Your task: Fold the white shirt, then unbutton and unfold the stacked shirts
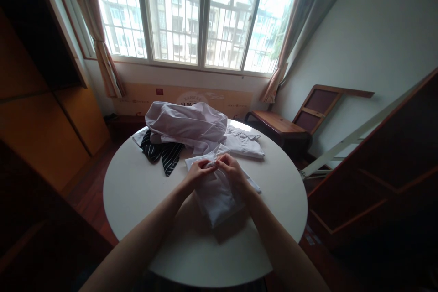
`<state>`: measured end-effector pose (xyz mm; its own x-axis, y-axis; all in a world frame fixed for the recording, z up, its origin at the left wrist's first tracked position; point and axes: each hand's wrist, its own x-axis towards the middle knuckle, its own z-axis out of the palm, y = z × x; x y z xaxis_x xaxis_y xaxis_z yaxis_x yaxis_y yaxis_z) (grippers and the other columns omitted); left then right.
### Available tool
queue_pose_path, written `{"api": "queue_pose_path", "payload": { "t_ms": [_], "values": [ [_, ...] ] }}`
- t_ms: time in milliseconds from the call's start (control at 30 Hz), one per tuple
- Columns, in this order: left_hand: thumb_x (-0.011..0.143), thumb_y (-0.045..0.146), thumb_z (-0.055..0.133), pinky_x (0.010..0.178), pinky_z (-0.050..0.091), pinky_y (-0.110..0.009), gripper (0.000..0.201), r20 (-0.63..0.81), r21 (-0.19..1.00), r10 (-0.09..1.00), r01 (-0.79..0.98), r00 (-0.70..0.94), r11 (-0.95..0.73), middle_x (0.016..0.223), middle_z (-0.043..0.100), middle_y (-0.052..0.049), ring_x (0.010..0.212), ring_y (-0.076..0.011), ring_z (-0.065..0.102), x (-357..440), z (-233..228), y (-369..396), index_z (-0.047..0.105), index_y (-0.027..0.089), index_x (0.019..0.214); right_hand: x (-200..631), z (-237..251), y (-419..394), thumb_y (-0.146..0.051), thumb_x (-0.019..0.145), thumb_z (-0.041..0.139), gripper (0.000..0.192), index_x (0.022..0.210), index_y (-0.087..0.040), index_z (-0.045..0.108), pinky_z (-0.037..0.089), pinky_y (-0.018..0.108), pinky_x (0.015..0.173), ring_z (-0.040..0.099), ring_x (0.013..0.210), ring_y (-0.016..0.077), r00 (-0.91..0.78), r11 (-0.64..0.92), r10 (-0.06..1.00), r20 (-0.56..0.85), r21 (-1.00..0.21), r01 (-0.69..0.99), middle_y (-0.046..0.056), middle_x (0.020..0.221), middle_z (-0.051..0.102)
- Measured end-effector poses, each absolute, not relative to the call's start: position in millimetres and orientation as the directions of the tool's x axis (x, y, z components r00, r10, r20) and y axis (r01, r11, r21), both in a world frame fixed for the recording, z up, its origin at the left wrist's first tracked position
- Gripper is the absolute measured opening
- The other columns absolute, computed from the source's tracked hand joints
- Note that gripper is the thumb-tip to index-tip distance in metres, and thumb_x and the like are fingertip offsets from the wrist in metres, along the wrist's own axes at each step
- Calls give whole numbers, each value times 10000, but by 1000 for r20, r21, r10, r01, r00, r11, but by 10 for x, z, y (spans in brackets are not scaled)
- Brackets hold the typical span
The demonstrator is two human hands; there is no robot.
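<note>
We note the round white tabletop (137,191) first, the largest thing before us, standing on a dark reddish wooden floor (91,194) under a wide barred window (201,13) with brownish curtains.

At the far edge of the tabletop lies a crumpled heap of pale lilac-white shirt fabric (188,123), loose and rumpled. Just beside it on the left, partly tucked under the heap, a black cloth with thin white stripes (164,153) spills toward us. On the right of the heap, touching it, rests a flat folded white collared shirt (244,143).

Nearer the middle of the tabletop lies the folded white cloth garment (215,200) under our hands, a narrow packet running from the hands back toward us, its far end close to the crumpled heap.

Our left hand (198,171) sits on the upper edge of this garment, grip pressed together, fingertips pinching a fold of the white cloth. Our right hand (232,169) meets it from the other side, fingers curled, grip likewise pinching the same upper edge. The two hands touch or nearly touch at the fingertips; we cannot tell which.

Beyond the tabletop on the right, a brown wooden chair (294,121) stands by the wall, well apart from the clothes.
</note>
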<state>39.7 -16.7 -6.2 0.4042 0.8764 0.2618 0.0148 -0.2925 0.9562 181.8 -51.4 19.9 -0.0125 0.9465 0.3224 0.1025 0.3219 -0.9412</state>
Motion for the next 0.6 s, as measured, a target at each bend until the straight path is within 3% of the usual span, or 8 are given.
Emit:
{"api": "queue_pose_path", "payload": {
  "t_ms": [167,367,467,600],
  "values": [
    [636,293,635,539,383,-203,185,224,971,893,-17,390,-237,654,572,0,601,-113,502,412,-100,-147,614,124,708,1808,237,-559,-344,723,564,169,690,-188,507,389,269,620,471,630,136,-37,356,933,357,-906,228,-9,676,529],
    [651,249,593,561,399,-215,123,271,949,882,48,385,-313,645,572,2,618,-125,507,416,-71,-167,611,129,671,1832,273,-592,-315,714,599,131,738,-194,554,388,280,632,501,655,154,-88,428,893,441,-772,470,11,712,576],
    [663,246,584,580,403,-226,124,318,915,871,119,375,-385,622,574,-1,621,-133,509,427,-64,-189,617,128,647,1849,254,-569,-299,713,597,120,722,-192,545,378,266,599,487,624,142,-109,424,899,424,-782,457,-2,672,553],
    [669,219,578,581,386,-226,103,389,867,851,170,354,-468,600,568,8,611,-130,503,447,-89,-227,601,133,616,1898,212,-504,-296,685,610,152,672,-182,510,356,245,569,453,598,118,-141,355,935,326,-879,319,-27,629,494]
  ]
}}
